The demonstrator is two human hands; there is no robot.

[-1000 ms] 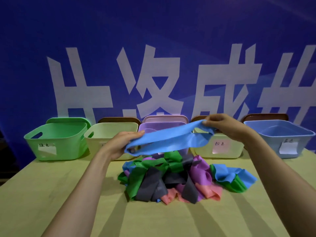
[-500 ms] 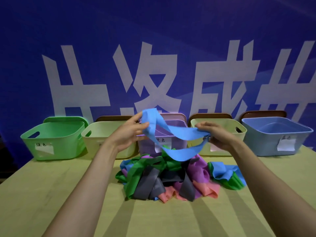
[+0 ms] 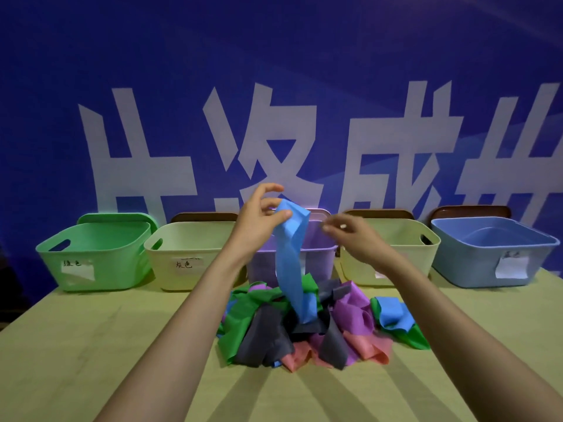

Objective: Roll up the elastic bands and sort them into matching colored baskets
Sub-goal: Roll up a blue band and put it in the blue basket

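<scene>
My left hand (image 3: 259,220) pinches the top end of a blue elastic band (image 3: 291,263), which hangs straight down onto a heap of green, grey, purple, pink and blue bands (image 3: 307,327) on the table. To the right of the band's top, my right hand (image 3: 350,236) hovers with loosely bent fingers and holds nothing. Along the back stand a green basket (image 3: 91,254), a cream basket (image 3: 189,254), a purple basket (image 3: 320,254) partly hidden by the band and my hands, another cream basket (image 3: 393,251) and a blue basket (image 3: 490,251).
The yellow-green table (image 3: 76,345) stretches to both sides of the heap and toward me. Paper labels are stuck on the baskets' fronts. A blue banner with large white characters (image 3: 274,117) forms the backdrop. Brown lids (image 3: 470,210) lean behind some baskets.
My right hand has let go of the blue band's other end, which dropped onto the heap. My left hand lifted its end higher, so the band now hangs vertically.
</scene>
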